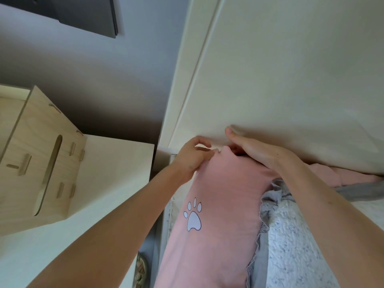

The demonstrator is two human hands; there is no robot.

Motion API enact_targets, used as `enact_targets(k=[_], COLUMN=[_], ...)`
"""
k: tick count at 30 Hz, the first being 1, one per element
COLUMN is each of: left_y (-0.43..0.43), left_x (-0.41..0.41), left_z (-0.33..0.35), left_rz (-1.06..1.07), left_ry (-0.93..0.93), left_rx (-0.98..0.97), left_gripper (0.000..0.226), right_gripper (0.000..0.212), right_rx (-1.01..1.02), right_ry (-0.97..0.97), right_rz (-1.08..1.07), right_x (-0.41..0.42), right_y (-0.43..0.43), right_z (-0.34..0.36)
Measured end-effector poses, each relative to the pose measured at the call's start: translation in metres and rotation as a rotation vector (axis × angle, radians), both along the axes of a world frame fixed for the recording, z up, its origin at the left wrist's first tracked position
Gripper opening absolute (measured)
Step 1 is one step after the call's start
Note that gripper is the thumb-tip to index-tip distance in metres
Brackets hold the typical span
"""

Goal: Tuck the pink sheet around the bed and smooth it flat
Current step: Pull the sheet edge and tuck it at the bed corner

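The pink sheet (218, 204), printed with a white paw mark, covers the bed's corner next to the cream headboard (291, 80). My left hand (192, 155) pinches the sheet's top corner with curled fingers. My right hand (255, 150) lies across the sheet's upper edge; its fingers reach down between the bed and the headboard, with the thumb resting on the headboard. The fingertips of my right hand are hidden in the gap.
A grey frilled fabric (264, 206) and a white fleecy blanket (295, 235) lie on the bed to the right. A pale wooden box (41, 159) stands on a white bedside unit (116, 163) on the left. A grey wall (83, 80) rises behind it.
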State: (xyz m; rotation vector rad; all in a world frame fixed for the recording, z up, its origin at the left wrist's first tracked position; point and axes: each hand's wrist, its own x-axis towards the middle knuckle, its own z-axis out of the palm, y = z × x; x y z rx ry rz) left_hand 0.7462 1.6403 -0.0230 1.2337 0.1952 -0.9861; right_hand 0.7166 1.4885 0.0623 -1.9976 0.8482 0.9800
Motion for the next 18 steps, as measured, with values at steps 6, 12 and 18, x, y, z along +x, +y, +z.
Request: enact_targets(k=[6, 12, 18], left_y=[-0.016, -0.010, 0.011], left_x=[0.008, 0.021, 0.016], left_z=[0.000, -0.008, -0.027], left_rz=[-0.154, -0.322, -0.301], left_ry=[0.148, 0.206, 0.376], left_rx=[0.242, 0.117, -0.056], left_gripper=[0.009, 0.019, 0.019], right_gripper=[0.075, 0.049, 0.043], right_rx=[-0.019, -0.446, -0.348], right_ry=[0.009, -0.911, -0.543], right_rz=[0.070, 0.506, 0.821], right_x=[0.003, -0.039, -0.021], right_y=[0.010, 0.027, 0.052], right_z=[0.003, 0.018, -0.008])
